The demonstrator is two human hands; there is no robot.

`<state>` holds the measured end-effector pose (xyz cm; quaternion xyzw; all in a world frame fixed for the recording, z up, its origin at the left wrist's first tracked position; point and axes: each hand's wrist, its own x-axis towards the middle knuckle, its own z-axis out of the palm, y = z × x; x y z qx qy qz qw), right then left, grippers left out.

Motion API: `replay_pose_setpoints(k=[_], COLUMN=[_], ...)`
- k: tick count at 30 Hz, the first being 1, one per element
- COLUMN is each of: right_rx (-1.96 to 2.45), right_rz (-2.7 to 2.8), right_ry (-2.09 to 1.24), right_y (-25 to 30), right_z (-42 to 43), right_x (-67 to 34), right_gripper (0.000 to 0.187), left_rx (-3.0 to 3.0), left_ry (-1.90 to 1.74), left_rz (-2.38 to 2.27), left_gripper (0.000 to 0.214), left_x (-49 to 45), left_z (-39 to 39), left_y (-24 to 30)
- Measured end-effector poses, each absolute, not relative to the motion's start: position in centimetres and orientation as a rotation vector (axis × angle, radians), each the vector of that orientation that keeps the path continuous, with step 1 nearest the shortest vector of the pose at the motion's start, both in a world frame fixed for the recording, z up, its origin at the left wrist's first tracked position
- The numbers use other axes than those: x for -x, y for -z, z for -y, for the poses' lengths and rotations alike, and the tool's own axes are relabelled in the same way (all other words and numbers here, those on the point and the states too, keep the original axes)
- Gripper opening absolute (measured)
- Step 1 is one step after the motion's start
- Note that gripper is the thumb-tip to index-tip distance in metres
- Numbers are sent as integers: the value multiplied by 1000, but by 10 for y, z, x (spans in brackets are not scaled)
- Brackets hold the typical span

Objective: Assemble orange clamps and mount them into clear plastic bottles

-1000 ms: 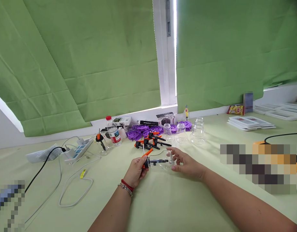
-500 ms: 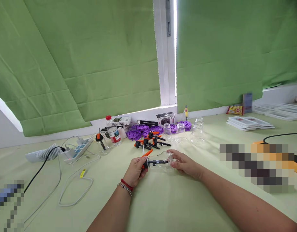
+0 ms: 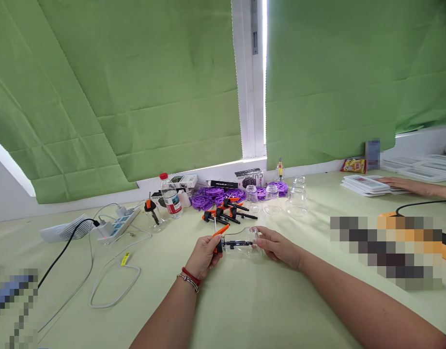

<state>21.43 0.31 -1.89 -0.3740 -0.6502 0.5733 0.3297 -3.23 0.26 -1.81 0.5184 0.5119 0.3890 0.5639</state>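
Note:
A clear glass bottle (image 3: 240, 235) lies sideways between my hands, with a black stem inside it. My left hand (image 3: 207, 252) is closed around the black cap with an orange lever (image 3: 222, 230) at the bottle's neck. At the other end, the fingers of my right hand (image 3: 275, 246) are curled round the bottle's wide base. Just beyond, several black-and-orange caps with stems (image 3: 223, 214) lie in a pile. Clear glass bottles (image 3: 271, 202) stand right of that pile. Another bottle with a cap fitted (image 3: 153, 218) stands to the left.
Purple spoked plastic discs (image 3: 204, 198) lie along the back beside a water bottle (image 3: 172, 198). A power strip (image 3: 123, 224) and a looped white cable (image 3: 115, 305) occupy the left. At right, another person's hand (image 3: 399, 184) rests on stacked white frames (image 3: 361, 186).
Another person's hand and forearm have come in from the right onto the white frames. My hands and the bottle keep almost the same position.

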Motion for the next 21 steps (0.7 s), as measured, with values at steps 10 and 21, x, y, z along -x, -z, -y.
replay_pose_setpoints(k=[10, 21], right_rx=[894, 894], right_rz=[1604, 1948], right_ry=[-1575, -1356], right_y=[27, 36], right_z=[-1, -2], right_x=[-208, -199], right_gripper=[54, 63], left_rx=[-1240, -1335], left_ry=[-1278, -1488], left_rz=[-932, -868], left_gripper=[37, 27], left_x=[25, 24], left_z=[-1, -2], left_y=[21, 13])
